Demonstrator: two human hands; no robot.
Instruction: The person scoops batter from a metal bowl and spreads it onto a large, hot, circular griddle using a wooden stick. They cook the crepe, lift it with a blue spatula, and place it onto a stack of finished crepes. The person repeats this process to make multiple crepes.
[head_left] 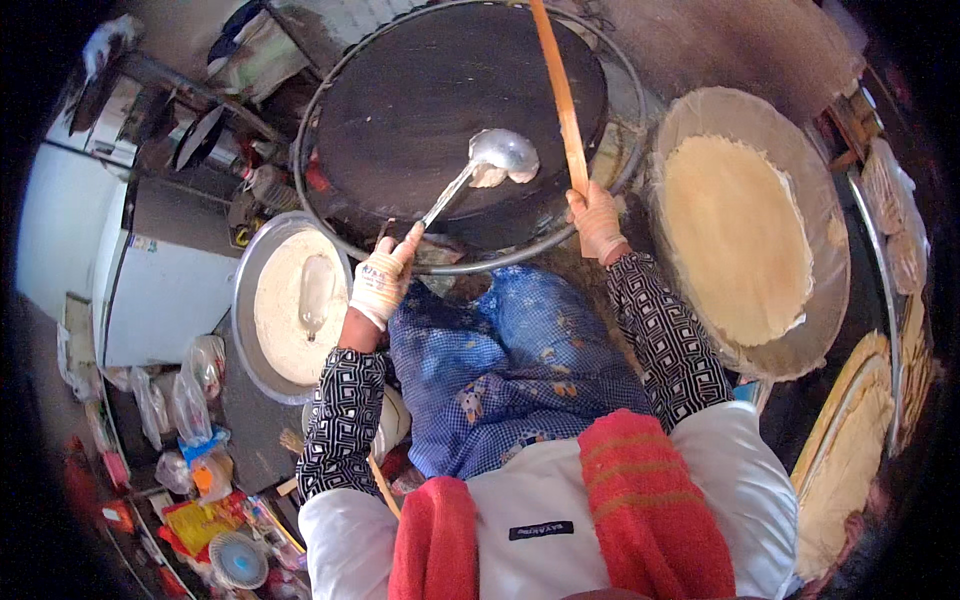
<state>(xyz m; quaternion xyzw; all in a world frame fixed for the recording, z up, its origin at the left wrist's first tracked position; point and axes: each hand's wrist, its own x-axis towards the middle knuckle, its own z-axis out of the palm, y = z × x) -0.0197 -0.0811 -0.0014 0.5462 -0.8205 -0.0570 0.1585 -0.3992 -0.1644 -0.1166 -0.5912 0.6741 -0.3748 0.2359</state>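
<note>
left grip (382, 283) holds ladle (506, 152), right grip (598, 224) wooden stick (562, 100)

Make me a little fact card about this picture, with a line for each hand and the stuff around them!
Left hand: gloved, closed on the handle of a metal ladle
Right hand: gloved, gripping a long wooden stick
In front: big round black griddle; the ladle's bowl is over its near part, touching or not I can't tell
On the left: metal bowl of pale batter, with a clear plastic thing in it
On the right: pale tan flat sheet on plastic wrapping
Clothes: black-and-white patterned sleeves
</note>
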